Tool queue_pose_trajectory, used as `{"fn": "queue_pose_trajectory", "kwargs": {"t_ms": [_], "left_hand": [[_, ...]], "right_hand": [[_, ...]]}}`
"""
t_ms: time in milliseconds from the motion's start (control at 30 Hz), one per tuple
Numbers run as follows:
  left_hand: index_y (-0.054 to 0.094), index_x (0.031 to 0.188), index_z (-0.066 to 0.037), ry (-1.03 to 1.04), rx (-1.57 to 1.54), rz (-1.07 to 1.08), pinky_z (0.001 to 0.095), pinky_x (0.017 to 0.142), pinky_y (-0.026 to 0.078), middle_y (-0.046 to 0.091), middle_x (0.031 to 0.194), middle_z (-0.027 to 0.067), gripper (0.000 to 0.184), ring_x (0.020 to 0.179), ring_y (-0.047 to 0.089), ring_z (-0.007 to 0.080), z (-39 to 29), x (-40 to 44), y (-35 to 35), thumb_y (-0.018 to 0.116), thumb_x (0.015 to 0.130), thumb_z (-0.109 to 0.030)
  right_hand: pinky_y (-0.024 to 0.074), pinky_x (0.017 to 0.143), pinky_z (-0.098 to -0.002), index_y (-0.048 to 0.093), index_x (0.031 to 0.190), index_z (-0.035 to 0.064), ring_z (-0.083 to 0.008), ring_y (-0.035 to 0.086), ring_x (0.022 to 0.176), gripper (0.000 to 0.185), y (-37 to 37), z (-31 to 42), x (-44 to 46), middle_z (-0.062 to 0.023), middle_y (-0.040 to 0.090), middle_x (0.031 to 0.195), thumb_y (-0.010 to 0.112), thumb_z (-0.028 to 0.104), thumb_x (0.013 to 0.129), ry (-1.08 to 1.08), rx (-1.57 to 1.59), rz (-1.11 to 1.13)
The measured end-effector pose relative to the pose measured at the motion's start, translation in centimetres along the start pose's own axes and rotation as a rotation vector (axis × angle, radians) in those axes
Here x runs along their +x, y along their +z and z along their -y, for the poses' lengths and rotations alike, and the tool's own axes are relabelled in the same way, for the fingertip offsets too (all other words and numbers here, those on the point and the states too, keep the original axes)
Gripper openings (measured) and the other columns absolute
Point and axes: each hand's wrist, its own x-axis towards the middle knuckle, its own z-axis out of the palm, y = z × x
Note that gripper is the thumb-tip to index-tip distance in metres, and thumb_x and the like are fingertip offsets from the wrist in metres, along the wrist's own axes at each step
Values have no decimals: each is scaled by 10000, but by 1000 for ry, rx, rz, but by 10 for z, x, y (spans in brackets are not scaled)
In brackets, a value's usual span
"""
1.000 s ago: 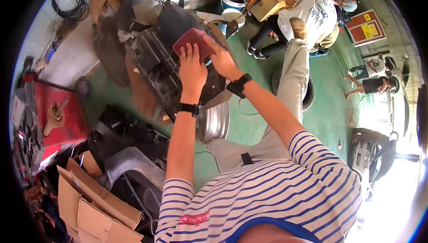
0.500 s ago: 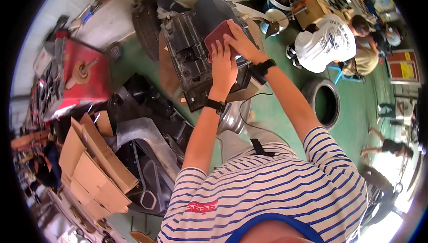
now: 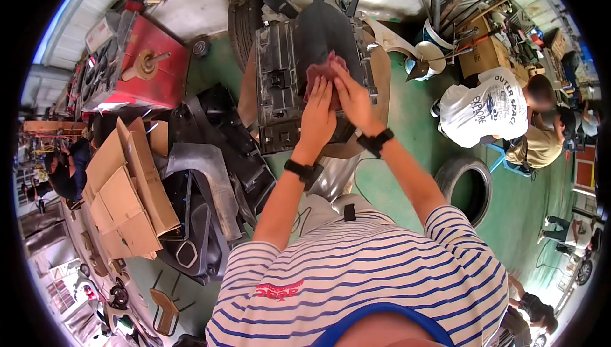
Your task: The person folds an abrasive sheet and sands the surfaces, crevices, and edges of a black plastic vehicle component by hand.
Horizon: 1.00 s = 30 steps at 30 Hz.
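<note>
Both my hands lie on a crumpled dark red cloth [image 3: 317, 72], which rests on a smooth black plastic panel [image 3: 322, 28]. My left hand [image 3: 320, 102] is open, its fingers stretched flat over the cloth's near part. Close beside it, my right hand [image 3: 355, 97] is also open, with fingers extended onto the cloth's right side. Under the panel sits a bulky black plastic part [image 3: 273, 102] with ribs and recesses. Part of the cloth is hidden below my palms.
Cardboard [image 3: 130, 207] and black plastic parts [image 3: 207, 175] are piled at left, near a red box [image 3: 153, 60]. A loose tire [image 3: 468, 188] lies at right. Beyond it, a person in a white shirt [image 3: 484, 108] sits near others. Buckets [image 3: 429, 57] stand behind.
The cloth, smooth and folded before, is now bunched under my hands. My hands have drawn a little nearer to me along the panel. The camera view has also shifted.
</note>
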Motion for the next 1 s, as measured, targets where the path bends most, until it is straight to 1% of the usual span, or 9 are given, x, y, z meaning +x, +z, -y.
{"fn": "queue_pose_trajectory", "kwargs": {"t_ms": [67, 133, 200, 233, 300, 400, 633, 700, 1000], "left_hand": [[419, 1351, 61, -41, -45, -21, 436, 1112, 291, 389, 1409, 283, 536, 1359, 315, 400, 9, 27, 6, 468, 819, 22], [423, 1352, 49, -83, -78, -62, 437, 1114, 285, 391, 1404, 291, 529, 1351, 322, 414, 24, 63, 20, 470, 826, 7], [413, 1355, 49, -139, 80, -33, 454, 1123, 256, 375, 1403, 314, 522, 1339, 318, 444, 43, 86, 28, 477, 846, -45], [413, 1355, 49, -146, 95, -40, 454, 1123, 256, 375, 1403, 314, 522, 1339, 318, 444, 47, 94, 27, 477, 846, -45], [400, 1350, 76, -92, 130, 26, 476, 1126, 240, 369, 1397, 330, 529, 1326, 317, 467, 48, 100, 30, 480, 850, -81], [396, 1345, 91, -105, 290, 34, 493, 1121, 244, 375, 1389, 333, 550, 1316, 320, 477, 45, 94, 34, 491, 832, -82], [419, 1355, 42, -192, 369, 16, 463, 1116, 273, 366, 1425, 284, 633, 1329, 341, 440, -10, 49, 20, 538, 739, -45], [437, 1350, 26, -192, 367, -18, 457, 1116, 278, 375, 1426, 270, 621, 1336, 339, 427, -15, 43, 22, 536, 742, -54], [359, 1391, 50, -254, 220, 95, 457, 1143, 224, 318, 1435, 331, 606, 1360, 277, 454, 44, 94, 22, 462, 820, -124]], "right_hand": [[423, 996, -353, 482, 1341, 42, -332, 535, 1200, 398, -2, -8, 38, -184, 558, 1287, 462, 221, 987, 316, 113, 148], [295, 1080, -371, 323, 1448, 99, -351, 334, 1357, 506, 16, -75, 69, -222, 394, 1425, 440, 289, 993, 26, 101, 236], [222, 1122, -409, 330, 1436, 117, -410, 212, 1398, 493, 23, -90, 92, -260, 301, 1465, 453, 230, 972, 129, 82, 245], [222, 1122, -409, 330, 1436, 117, -410, 212, 1398, 493, 25, -113, 99, -260, 301, 1465, 453, 230, 972, 122, 96, 253], [216, 1117, -493, 374, 1395, 108, -503, 218, 1361, 486, 28, -167, 95, -298, 279, 1453, 475, 177, 924, -357, -373, 330], [213, 1094, -568, 409, 1356, 108, -561, 209, 1336, 477, 25, -149, 83, -308, 232, 1467, 479, 152, 887, -215, -468, 421], [177, 1110, -571, 408, 1350, 40, -521, 189, 1368, 418, 43, -146, 1, -327, 231, 1470, 413, 141, 944, -442, -280, 132], [151, 1124, -558, 396, 1335, -23, -514, 181, 1373, 404, 41, -131, -10, -331, 230, 1470, 386, 141, 966, -1, -114, 132], [207, 1101, -569, 416, 1316, 63, -512, 202, 1367, 416, 47, -189, 81, -320, 258, 1461, 484, 120, 909, -487, -344, 225]]}}
